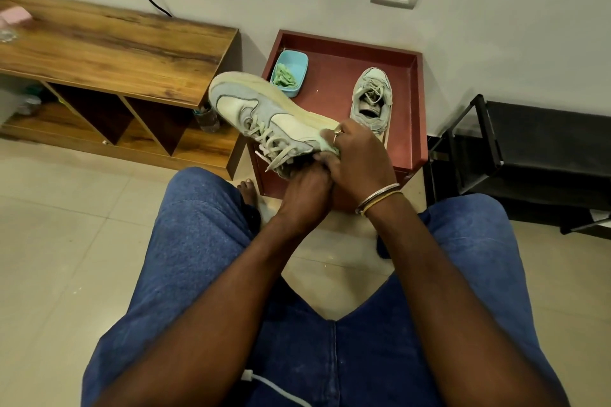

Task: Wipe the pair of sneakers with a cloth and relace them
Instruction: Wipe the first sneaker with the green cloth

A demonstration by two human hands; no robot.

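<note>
Centrally, a pale grey-and-cream sneaker [264, 109] is held up in the air above the near left corner of a red tray [334, 76]. It is tipped on its side, with the toe pointed up and to the left and the yellowed sole turned towards the wall. Its laces [264, 139] are threaded, and the loose ends hang down near the heel. The heel end is gripped by the left hand [305, 190], whose fingers are curled into the shoe's opening from below. A pale green cloth [331, 145] is held against the side of the sneaker near the heel by the right hand [358, 155], with the fingers curled over it so that only an edge of it is seen. A ring [337, 131] is worn on that hand and bangles [380, 200] on its wrist.

The second sneaker [372, 99] is set upright on the tray, laced, well apart from the held one, toe towards the wall. A light blue container [299, 58] with crumpled green material in it is placed at the tray's far left corner. A wooden bench [115, 43] with open compartments is seen to the left, and a black rack [529, 142] to the right. Blue jeans [198, 241] are worn, and a white cable [274, 387] is laid across the lap.
</note>
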